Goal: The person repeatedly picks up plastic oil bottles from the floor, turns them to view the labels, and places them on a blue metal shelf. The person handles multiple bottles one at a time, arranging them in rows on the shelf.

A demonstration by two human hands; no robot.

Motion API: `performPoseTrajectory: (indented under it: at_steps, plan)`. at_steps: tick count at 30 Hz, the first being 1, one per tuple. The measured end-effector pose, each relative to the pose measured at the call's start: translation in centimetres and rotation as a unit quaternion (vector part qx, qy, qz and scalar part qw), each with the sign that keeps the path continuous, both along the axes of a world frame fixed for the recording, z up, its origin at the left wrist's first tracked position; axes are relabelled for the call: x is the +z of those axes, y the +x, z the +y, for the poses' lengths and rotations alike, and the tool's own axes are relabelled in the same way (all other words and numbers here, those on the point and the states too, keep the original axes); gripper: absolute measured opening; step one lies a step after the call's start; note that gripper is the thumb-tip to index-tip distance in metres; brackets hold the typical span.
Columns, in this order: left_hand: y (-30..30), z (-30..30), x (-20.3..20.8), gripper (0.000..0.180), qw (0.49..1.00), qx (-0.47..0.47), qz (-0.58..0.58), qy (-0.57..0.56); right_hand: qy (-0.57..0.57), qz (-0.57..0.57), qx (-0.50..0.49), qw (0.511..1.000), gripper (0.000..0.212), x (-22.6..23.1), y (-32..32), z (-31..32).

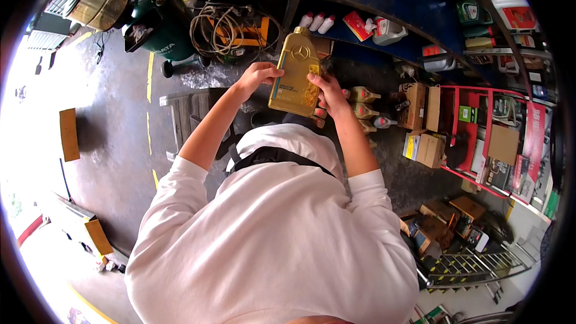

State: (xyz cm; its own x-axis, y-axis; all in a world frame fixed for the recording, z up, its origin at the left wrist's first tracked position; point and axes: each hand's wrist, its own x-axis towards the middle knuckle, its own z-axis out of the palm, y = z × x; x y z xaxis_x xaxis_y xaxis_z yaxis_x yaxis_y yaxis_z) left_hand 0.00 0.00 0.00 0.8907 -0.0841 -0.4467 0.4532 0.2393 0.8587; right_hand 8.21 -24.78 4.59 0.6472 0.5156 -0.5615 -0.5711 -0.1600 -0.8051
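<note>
A gold plastic motor oil bottle (pixel 292 87) is held up in front of me, its cap pointing away and its labelled face toward me. My left hand (pixel 261 78) pinches the bottle's left edge, fingers curled against its side. My right hand (pixel 332 93) grips the right edge, with the thumb laid over the front face and the other fingers mostly hidden behind. Several similar bottles (pixel 363 110) with red marks stand on the floor just right of my right hand.
Ahead is a blue shelf (pixel 372 0) with small white bottles (pixel 318 22) and a grey jug (pixel 389 31). Cardboard boxes (pixel 413 106) and a red rack (pixel 492 138) stand on the right. A coiled hose (pixel 222 27), a green tank (pixel 162 27) and a grey plastic bench (pixel 191 114) are on the left.
</note>
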Motion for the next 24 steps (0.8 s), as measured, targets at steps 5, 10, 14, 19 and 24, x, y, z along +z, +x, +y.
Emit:
performPoseTrajectory:
  at_steps: [5,10,14,19,24]
  plan:
    - [3.6,-1.6,1.8,0.033,1.0,0.02,-0.008,0.017,0.004,0.007,-0.01,1.0,0.043,-2.3,3.9,-1.6]
    - [5.2,-4.3,1.8,0.034,0.999,0.039,0.017,0.035,0.057,0.013,-0.033,0.998,0.042,-2.7,5.4,-3.6]
    - [8.2,-5.0,3.2,0.034,0.998,0.041,0.016,0.037,0.058,-0.017,-0.011,0.998,0.045,-3.6,9.0,-4.6]
    - [12.2,-5.4,3.4,0.038,0.998,0.021,-0.012,0.059,0.104,-0.052,-0.009,0.993,0.048,-2.7,12.5,-5.4]
    - [15.8,-6.4,5.0,0.045,0.989,0.002,-0.059,0.135,0.155,-0.101,-0.006,0.983,0.053,-2.3,16.3,-6.5]
